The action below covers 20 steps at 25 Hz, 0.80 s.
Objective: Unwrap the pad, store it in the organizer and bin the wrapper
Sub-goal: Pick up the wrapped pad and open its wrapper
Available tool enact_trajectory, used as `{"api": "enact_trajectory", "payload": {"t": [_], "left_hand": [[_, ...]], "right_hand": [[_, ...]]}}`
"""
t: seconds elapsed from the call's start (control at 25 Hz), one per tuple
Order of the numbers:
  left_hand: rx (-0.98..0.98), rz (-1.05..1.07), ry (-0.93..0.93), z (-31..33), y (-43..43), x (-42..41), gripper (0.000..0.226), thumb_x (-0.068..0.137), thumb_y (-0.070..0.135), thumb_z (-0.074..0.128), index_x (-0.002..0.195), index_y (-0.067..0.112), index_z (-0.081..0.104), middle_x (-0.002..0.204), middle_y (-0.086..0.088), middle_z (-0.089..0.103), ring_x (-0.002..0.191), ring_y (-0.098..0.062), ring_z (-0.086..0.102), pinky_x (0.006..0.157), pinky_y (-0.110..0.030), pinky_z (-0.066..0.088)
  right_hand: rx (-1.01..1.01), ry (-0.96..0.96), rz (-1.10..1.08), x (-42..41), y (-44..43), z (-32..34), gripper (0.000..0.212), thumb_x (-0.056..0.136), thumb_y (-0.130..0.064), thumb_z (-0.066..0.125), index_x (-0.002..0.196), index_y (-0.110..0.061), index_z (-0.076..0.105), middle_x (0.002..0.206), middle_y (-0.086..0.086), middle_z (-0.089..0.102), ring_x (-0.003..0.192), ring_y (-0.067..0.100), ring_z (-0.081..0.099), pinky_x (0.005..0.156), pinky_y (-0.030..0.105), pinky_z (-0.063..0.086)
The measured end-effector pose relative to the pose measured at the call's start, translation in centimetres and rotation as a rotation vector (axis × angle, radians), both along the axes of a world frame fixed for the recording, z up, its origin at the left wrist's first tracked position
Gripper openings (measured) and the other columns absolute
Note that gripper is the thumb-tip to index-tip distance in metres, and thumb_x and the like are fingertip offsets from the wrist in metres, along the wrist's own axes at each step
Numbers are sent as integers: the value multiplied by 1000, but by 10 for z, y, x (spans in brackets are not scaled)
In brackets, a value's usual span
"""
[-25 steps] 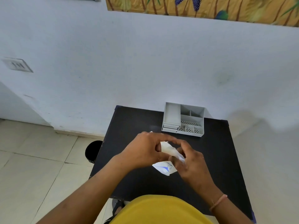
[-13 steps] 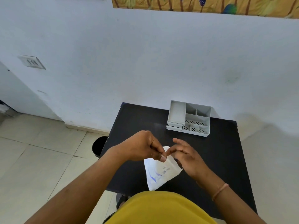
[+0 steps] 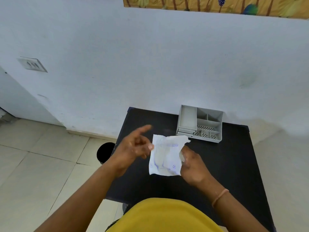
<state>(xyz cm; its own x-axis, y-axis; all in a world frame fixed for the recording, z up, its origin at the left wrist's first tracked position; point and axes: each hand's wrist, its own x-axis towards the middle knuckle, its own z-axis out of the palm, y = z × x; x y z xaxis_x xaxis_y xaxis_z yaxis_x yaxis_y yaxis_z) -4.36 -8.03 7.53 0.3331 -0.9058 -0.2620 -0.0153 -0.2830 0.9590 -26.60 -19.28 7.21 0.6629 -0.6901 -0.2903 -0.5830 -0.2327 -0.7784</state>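
Head view: nearest, a yellow shirt [image 3: 167, 216] and two bare forearms reach over a black table [image 3: 234, 164]. The right hand [image 3: 192, 166] pinches the right edge of the white wrapper [image 3: 165, 156], held spread above the tabletop — its top edge is torn. The left hand [image 3: 133, 148] touches the wrapper's left edge, index finger pointing out, grip unclear. Farther back, the grey organizer [image 3: 200, 123] stands by the wall; a black bin [image 3: 105, 152] sits on the floor left of the table.

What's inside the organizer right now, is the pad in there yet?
No pad there. The organizer shows only bare grey compartments, some with perforated floors. Its front drawers are shut, so their contents are hidden. Both hands, left and right, hold the wrapper.
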Motion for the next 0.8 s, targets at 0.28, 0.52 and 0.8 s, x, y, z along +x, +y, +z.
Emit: {"api": "enact_trajectory", "payload": {"t": [0.28, 0.52, 0.8], "left_hand": [[132, 10, 804, -49, 24, 45, 34, 96, 16, 70, 129, 12, 76, 135, -23, 73, 115, -38, 76, 88, -48, 67], [150, -2, 764, -64, 14, 77, 44, 93, -5, 65, 134, 12, 71, 134, -16, 76, 117, -39, 75, 87, -50, 67], [283, 103, 625, -83, 5, 99, 36, 92, 3, 75, 127, 9, 73, 127, -18, 79, 103, -38, 80, 77, -48, 68]], "right_hand": [[380, -331, -277, 17, 17, 0, 26, 97, -9, 71, 120, -23, 71, 108, 7, 80, 101, 27, 77, 82, 40, 67], [794, -480, -629, 35, 30, -25, 36, 99, -19, 62, 133, -12, 69, 124, 21, 77, 116, 43, 73, 110, 61, 51], [703, -326, -581, 76, 37, -33, 27, 102, -6, 60, 120, -10, 79, 115, 19, 81, 109, 39, 77, 106, 60, 55]]}}
